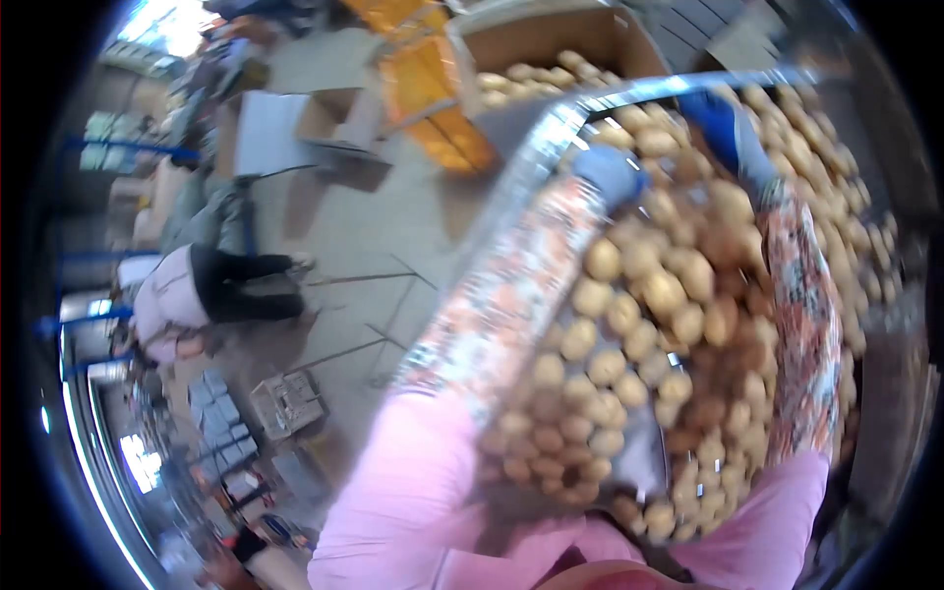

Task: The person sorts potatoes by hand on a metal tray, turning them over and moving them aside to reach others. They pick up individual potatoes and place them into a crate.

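Note:
Many potatoes (664, 295) lie heaped on a metal sorting table in front of me. My left hand (610, 173), in a grey and blue glove, is over the far left of the heap, close to the raised metal rim (546, 138). Its fingers are turned away and hidden. My right hand (723, 133), in a blue glove, reaches across the potatoes near the far rim. Motion smears its fingers, so its grip does not show. Patterned sleeve covers are on both forearms.
Beyond the rim, a cardboard box (560, 39) holds more potatoes. Orange sacks (433, 98) and an open carton (339, 123) are on the floor. At left, another person (182, 300) bends over near blue racks. More potatoes (816, 157) lie to the right.

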A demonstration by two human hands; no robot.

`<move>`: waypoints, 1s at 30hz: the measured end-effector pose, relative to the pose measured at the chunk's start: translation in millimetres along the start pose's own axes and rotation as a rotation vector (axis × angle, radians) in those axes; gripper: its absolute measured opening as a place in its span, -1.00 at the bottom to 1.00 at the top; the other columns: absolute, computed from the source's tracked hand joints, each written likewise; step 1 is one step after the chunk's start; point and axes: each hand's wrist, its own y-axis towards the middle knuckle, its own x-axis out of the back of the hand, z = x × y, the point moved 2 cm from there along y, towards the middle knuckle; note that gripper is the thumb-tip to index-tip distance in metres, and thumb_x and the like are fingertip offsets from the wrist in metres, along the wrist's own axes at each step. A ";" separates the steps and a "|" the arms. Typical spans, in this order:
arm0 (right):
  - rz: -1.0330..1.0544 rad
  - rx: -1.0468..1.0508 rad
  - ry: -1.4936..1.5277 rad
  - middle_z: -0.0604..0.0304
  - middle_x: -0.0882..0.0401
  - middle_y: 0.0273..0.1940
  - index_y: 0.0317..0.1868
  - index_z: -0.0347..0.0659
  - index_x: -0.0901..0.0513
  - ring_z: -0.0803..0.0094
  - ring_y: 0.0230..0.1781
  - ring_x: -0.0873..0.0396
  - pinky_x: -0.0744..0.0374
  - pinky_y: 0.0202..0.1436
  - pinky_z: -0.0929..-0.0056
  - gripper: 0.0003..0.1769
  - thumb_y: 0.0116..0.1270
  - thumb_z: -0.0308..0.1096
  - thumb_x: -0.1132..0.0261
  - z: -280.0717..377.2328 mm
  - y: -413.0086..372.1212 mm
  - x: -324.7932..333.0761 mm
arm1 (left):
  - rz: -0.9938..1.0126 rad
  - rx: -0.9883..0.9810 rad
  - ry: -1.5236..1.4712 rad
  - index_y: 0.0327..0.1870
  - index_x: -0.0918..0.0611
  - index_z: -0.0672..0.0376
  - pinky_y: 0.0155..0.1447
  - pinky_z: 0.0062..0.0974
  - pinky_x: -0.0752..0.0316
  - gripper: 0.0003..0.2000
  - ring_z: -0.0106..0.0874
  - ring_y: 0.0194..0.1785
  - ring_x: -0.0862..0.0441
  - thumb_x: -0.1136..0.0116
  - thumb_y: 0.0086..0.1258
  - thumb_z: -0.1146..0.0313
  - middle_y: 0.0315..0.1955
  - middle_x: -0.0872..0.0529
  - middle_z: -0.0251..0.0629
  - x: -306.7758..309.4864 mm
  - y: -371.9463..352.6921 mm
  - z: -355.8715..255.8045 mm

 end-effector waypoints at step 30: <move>0.757 -0.375 -0.045 0.00 -0.58 -0.03 0.06 0.16 -0.58 0.10 0.09 -0.53 -0.52 0.10 0.17 -0.50 0.09 0.00 -0.41 149.2 -44.3 -12.6 | 0.256 -0.120 -0.513 0.18 -0.55 0.01 0.30 -0.25 -0.36 -0.45 -0.13 0.18 -0.56 0.07 0.33 -0.17 0.14 -0.60 -0.12 -80.6 -89.4 17.1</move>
